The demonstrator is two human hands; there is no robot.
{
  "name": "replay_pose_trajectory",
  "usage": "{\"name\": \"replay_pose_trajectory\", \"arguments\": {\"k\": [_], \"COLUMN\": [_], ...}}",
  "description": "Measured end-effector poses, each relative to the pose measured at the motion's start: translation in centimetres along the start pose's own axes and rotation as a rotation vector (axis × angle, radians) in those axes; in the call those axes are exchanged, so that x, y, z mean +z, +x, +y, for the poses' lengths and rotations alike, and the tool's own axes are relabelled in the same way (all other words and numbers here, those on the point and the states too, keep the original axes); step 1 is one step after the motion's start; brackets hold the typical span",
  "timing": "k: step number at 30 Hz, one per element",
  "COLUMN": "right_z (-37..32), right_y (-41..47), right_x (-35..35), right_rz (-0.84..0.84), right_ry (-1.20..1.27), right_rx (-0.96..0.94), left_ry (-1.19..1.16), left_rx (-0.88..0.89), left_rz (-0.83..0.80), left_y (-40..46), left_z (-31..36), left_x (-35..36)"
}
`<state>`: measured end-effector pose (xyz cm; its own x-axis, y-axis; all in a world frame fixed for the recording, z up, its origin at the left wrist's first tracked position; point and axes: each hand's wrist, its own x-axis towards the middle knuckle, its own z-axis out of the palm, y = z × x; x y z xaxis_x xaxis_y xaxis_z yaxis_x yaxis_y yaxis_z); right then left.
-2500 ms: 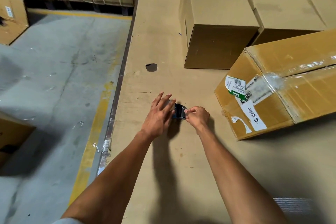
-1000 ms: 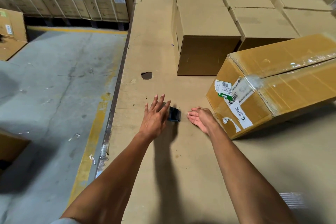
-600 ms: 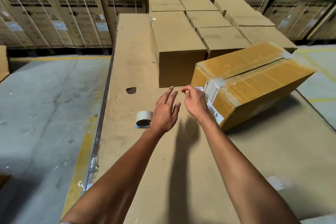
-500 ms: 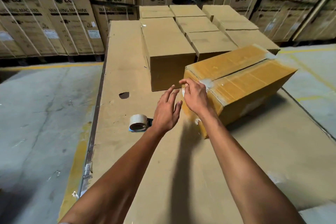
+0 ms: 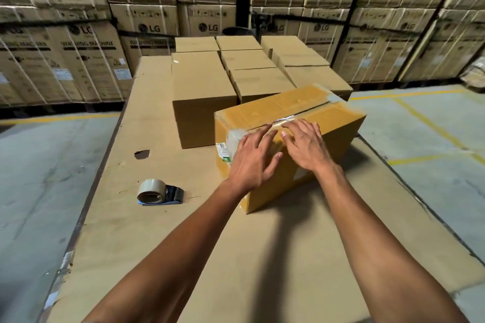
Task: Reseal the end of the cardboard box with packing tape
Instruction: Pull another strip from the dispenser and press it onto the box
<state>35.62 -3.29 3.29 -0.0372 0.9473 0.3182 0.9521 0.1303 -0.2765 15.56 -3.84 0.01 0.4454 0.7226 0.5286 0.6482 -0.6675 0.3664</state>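
— What are the hands doing?

— Both lie spread and flat on the near end of the cardboard box (image 5: 309,113). The left hand (image 5: 253,158) covers the end face with its fingers reaching up over the top edge; the right hand (image 5: 305,145) rests just beside it, fingers splayed on the top by the seam. Neither grips anything.

— And the tape?

— A shiny strip of clear tape (image 5: 284,120) runs along the top seam right at the fingertips. Whether a loose end sits under the palms, I cannot tell. The tape dispenser (image 5: 158,192) lies on its side on the table (image 5: 262,257), well apart from the box, to the left.

— Where does the box sit?

— On the table, turned at an angle, a white and green label (image 5: 223,151) showing on its end beside the left hand. Plain cartons (image 5: 203,92) stand behind it, and strapped stacks of washing-machine boxes (image 5: 86,60) line the far wall.
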Motion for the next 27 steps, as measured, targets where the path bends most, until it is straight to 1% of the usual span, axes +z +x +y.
{"name": "replay_pose_trajectory", "arguments": {"k": [3, 5, 7, 9, 12, 15, 18, 21, 23, 25, 27], "right_z": [4.4, 7.3, 9.3, 10.2, 9.6, 7.7, 5.4, 3.6, 3.4, 4.1, 5.2], "right_y": [-1.4, -2.0, -2.4, -2.6, -1.8, -0.5, 0.9, 2.4, 3.0, 3.4, 3.7], "right_x": [-0.4, 0.1, 0.9, 2.1, 3.4, 4.4, 5.6, 6.1, 6.1, 6.1, 6.2], "right_rz": [-0.106, -0.154, -0.176, -0.152, -0.049, -0.001, -0.021, -0.066, -0.064, -0.037, -0.040], "right_ry": [-0.030, -0.070, -0.131, -0.195, -0.213, -0.178, -0.140, -0.066, -0.080, -0.158, -0.245], "right_rx": [-0.043, -0.088, -0.124, -0.151, -0.159, -0.171, -0.189, -0.278, -0.322, -0.259, -0.129], "left_ry": [0.198, 0.286, 0.326, 0.353, 0.400, 0.451, 0.497, 0.551, 0.572, 0.565, 0.563], "left_rx": [0.024, 0.010, -0.002, -0.002, -0.022, -0.079, -0.193, -0.349, -0.427, -0.424, -0.376], "left_rz": [-0.086, -0.138, -0.149, -0.124, -0.126, -0.124, -0.140, -0.178, -0.178, -0.164, -0.159], "left_y": [0.9, 1.0, 0.8, 0.5, 0.3, 0.1, -0.2, 0.3, 0.6, 0.7, 0.6], "left_z": [1.4, 2.0, 2.2, 2.0, 1.4, -0.1, -2.0, -3.2, -3.7, -3.9, -4.0], "left_x": [1.5, 2.3, 2.8, 2.9, 2.7, 2.5, 1.4, 0.5, 0.8, 1.6, 2.4]}}
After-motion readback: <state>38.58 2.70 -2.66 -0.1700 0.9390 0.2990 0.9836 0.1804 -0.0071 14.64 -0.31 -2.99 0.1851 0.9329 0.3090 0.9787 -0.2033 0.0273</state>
